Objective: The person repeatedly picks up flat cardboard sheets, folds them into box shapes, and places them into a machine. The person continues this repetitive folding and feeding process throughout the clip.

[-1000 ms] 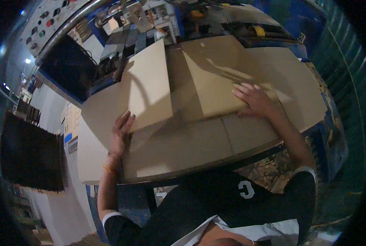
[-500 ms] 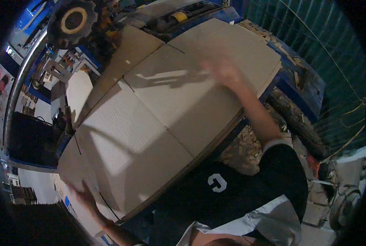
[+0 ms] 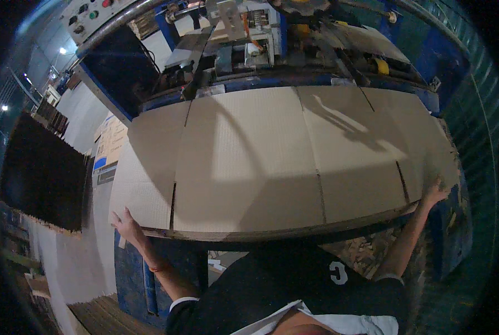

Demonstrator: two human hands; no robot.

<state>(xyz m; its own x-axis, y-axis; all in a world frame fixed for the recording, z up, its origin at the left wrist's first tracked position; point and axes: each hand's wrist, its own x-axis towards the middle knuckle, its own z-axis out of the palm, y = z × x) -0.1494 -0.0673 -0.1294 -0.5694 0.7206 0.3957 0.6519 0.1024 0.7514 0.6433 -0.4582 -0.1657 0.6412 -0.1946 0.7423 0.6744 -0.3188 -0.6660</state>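
Note:
A wide brown cardboard sheet (image 3: 244, 162), creased and slotted, lies flat on top of a stack of sheets whose layered edge (image 3: 271, 230) faces me. At the near left corner is my left hand (image 3: 129, 228), its fingers apart and against the side of the sheets. My right hand (image 3: 436, 193) rests at the near right corner, fingers stretched along the edge, slightly blurred. Neither hand has lifted a sheet. Shadows fall across the top sheet.
Beyond the stack stands a blue machine (image 3: 244, 84) with metal brackets and a dark wheel (image 3: 301, 5). A control panel (image 3: 93, 17) is at the upper left. Cardboard scraps (image 3: 361, 251) lie below the stack, and a dark stack (image 3: 43, 173) stands at left.
My view has turned, so the sheet now lies straight across in front of me. My right hand has come from over the sheet to its near right corner; my left stays by the left end.

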